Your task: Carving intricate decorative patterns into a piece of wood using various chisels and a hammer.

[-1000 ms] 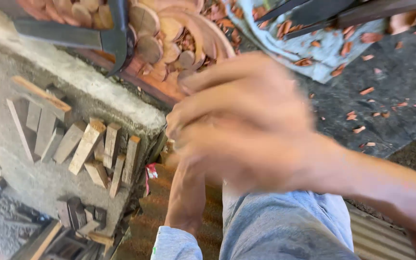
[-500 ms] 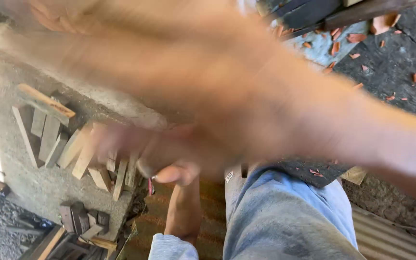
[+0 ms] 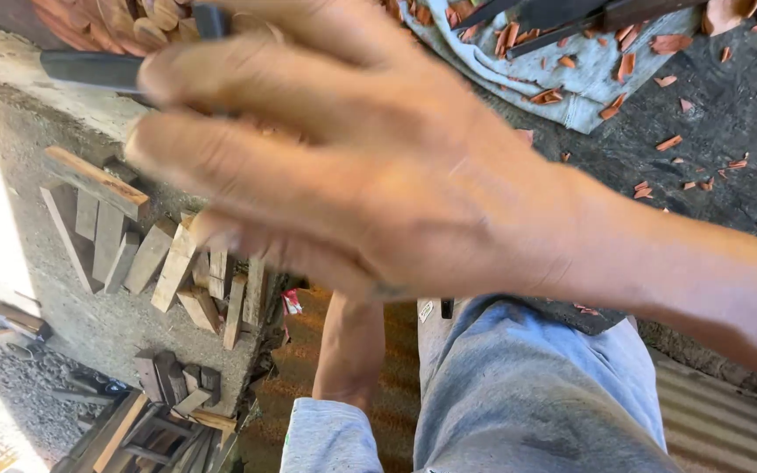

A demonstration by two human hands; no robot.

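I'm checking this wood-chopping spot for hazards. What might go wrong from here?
The right hand reaches toward the dark blade lying by the wood pieces, and could be cut. It also fills the view, hiding the work. Loose wooden blocks sit at the concrete ledge's edge and could slide off.

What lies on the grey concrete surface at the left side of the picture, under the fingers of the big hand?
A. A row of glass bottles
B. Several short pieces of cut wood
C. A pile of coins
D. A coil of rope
B: several short wood pieces lie side by side on the grey concrete surface, just below the fingertips of the right hand stretched over them.
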